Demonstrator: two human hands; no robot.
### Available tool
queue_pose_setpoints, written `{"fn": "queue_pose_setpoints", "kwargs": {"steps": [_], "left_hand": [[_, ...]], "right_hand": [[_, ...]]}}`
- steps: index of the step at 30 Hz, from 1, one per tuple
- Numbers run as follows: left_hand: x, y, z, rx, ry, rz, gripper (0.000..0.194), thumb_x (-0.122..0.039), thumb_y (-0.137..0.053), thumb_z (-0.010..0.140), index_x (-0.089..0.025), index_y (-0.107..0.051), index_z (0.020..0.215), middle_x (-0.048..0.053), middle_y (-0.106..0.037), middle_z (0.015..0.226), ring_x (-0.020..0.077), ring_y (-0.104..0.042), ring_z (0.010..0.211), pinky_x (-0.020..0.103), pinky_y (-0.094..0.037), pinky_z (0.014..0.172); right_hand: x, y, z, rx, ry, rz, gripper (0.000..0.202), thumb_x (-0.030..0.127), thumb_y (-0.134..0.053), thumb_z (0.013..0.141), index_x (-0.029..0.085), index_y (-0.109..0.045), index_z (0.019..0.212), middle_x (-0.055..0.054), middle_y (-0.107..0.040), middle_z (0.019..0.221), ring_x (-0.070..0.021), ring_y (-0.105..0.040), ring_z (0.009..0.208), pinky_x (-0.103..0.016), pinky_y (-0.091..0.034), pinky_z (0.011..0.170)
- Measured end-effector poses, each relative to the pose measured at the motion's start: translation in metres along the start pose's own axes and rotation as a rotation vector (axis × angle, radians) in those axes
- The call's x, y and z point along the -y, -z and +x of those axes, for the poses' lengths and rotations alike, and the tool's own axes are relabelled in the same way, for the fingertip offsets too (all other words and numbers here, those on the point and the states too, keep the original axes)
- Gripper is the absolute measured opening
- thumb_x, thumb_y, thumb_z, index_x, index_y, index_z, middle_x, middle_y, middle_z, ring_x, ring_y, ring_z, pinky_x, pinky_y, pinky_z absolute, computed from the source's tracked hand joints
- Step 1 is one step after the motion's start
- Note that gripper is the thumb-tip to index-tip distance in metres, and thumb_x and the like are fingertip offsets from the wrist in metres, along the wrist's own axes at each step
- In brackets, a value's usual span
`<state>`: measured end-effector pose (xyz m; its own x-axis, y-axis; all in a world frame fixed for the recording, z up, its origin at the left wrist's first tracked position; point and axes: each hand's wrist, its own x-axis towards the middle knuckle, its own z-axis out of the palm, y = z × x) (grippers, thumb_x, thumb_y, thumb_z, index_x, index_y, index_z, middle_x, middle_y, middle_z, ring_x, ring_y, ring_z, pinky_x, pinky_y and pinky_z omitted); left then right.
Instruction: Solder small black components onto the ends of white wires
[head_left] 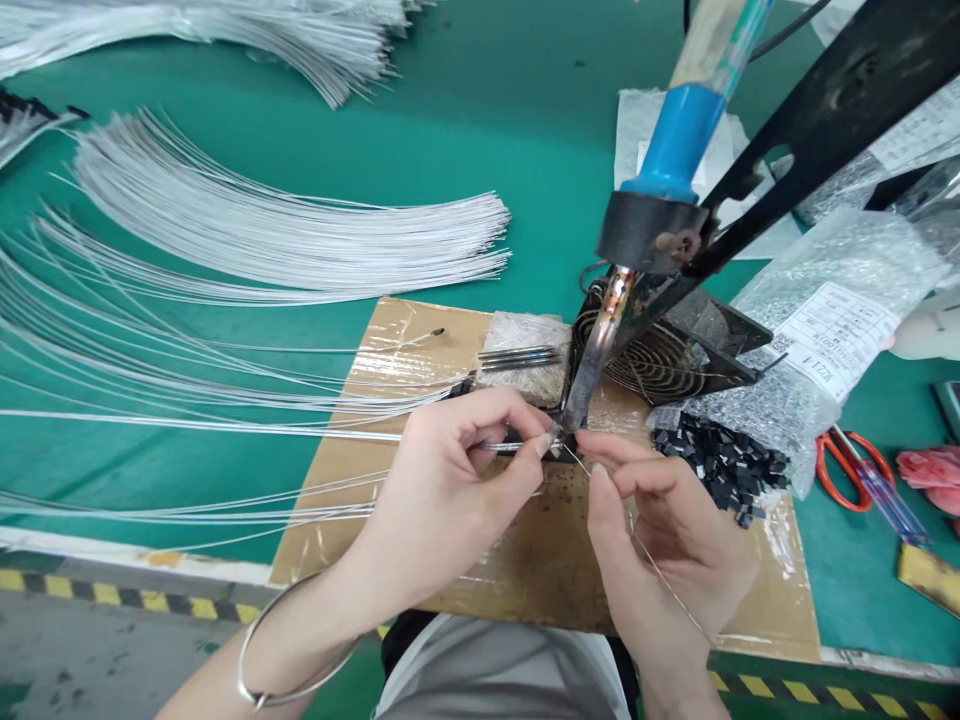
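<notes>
My left hand (472, 480) pinches a thin white wire (360, 433) close to its end, right under the tip of a soldering iron (592, 370). The iron is clamped tip-down and has a blue collar. Between the thumb and fingers of my right hand (660, 530) runs a strand of solder wire (667, 585). Its free end meets the iron's tip by my left fingertips. The exact joint is partly hidden by my fingers. Both hands are above a brown cardboard sheet (525, 570).
Bundles of white wires (300, 220) lie at the left. A black fan (660, 350) stands behind the iron, held by a black bracket (825, 110). Small black parts (720, 460), bubble-wrap bags (810, 330) and orange-handled scissors (855, 470) lie at the right.
</notes>
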<state>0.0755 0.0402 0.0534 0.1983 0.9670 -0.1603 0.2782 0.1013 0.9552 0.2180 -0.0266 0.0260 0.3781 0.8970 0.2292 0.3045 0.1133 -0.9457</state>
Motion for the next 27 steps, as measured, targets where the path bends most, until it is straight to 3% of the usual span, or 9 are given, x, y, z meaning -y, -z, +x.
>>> {"fn": "queue_pose_setpoints", "kwargs": {"steps": [15, 21, 27], "left_hand": [[0.0001, -0.0008, -0.0004, -0.002, -0.015, -0.008, 0.012, -0.019, -0.066, 0.082, -0.016, -0.070, 0.072, 0.006, -0.076, 0.079, 0.0139, -0.060, 0.063, 0.023, -0.033, 0.048], [0.0007, -0.0010, 0.0004, -0.002, -0.011, -0.008, 0.010, -0.018, -0.066, 0.080, -0.016, -0.069, 0.071, 0.005, -0.075, 0.076, 0.0116, -0.054, 0.058, 0.022, -0.033, 0.047], [0.0008, -0.0012, 0.0008, -0.001, -0.007, -0.025, 0.010, -0.018, -0.066, 0.081, -0.017, -0.070, 0.071, 0.006, -0.076, 0.079, 0.0144, -0.061, 0.064, 0.023, -0.034, 0.048]], "right_hand": [[0.0018, -0.0001, 0.0012, 0.012, -0.016, -0.020, 0.016, 0.016, -0.068, 0.095, 0.023, -0.062, 0.082, -0.006, -0.083, 0.107, -0.0213, -0.080, 0.097, -0.035, -0.062, 0.084], [0.0017, -0.0003, 0.0013, 0.008, -0.034, 0.015, 0.017, 0.015, -0.068, 0.095, 0.023, -0.063, 0.082, -0.004, -0.083, 0.107, -0.0182, -0.080, 0.096, -0.031, -0.061, 0.085], [0.0017, 0.0004, 0.0012, 0.015, -0.021, 0.001, 0.015, 0.014, -0.069, 0.094, 0.023, -0.064, 0.083, -0.004, -0.083, 0.108, -0.0196, -0.080, 0.096, -0.033, -0.062, 0.086]]}}
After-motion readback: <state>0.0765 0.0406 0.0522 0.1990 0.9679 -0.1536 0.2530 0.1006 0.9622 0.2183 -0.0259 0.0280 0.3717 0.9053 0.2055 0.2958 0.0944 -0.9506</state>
